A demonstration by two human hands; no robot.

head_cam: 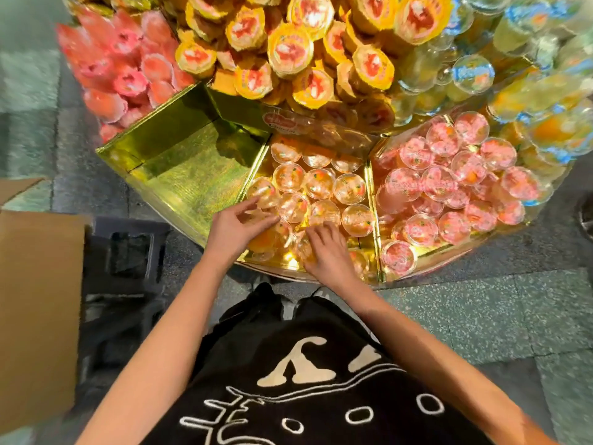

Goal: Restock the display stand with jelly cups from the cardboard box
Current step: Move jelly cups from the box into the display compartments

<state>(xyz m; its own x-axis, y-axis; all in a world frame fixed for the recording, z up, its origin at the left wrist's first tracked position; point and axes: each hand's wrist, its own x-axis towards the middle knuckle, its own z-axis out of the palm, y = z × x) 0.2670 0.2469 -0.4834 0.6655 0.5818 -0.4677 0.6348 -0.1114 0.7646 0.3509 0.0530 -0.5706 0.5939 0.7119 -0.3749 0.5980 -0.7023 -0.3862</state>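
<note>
A round gold display stand [179, 175] has wedge compartments. The middle wedge holds several clear orange jelly cups [319, 184] in rows. My left hand [236, 228] is at the wedge's near left corner, its fingers curled on a jelly cup [261, 195] there. My right hand [327, 250] lies palm down over the cups in the front row, fingers bent onto one; the cup under it is mostly hidden. A cardboard box [35, 303] stands at the far left, its flap open.
The left wedge [192, 155] shows bare gold lining. The right wedge holds several pink jelly cups [449, 184]. Above are piles of yellow-lidded cups [288, 53], pink packs [125, 72] and clear cups [475, 72]. A dark crate [128, 248] sits between box and stand.
</note>
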